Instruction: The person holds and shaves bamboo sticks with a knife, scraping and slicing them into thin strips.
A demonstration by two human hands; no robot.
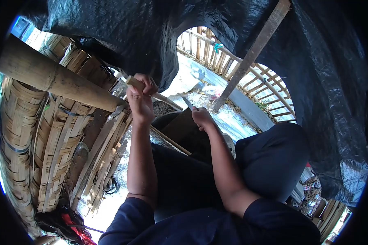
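My left hand (141, 100) is raised with its fingers wrapped round a pale bamboo piece (134, 83), whose cut end sticks out above the thumb. A light strip (167, 101) slants down to the right from behind that hand; whether it is the same piece I cannot tell. Lower and to the right, my right hand (203, 119) is closed round a knife, its grey blade (187, 103) pointing up and left. The two hands are apart. Between and below them is a dark brown board (179, 125), beside a dark curved rim (161, 118).
A thick bamboo pole (53, 79) and woven bamboo panels (24, 143) stand at left. Split bamboo strips (104, 159) lean near my left forearm. A black plastic sheet (323, 73) hangs overhead and at right, with a slanting wooden post (251, 55). Beyond is a bamboo fence (270, 90).
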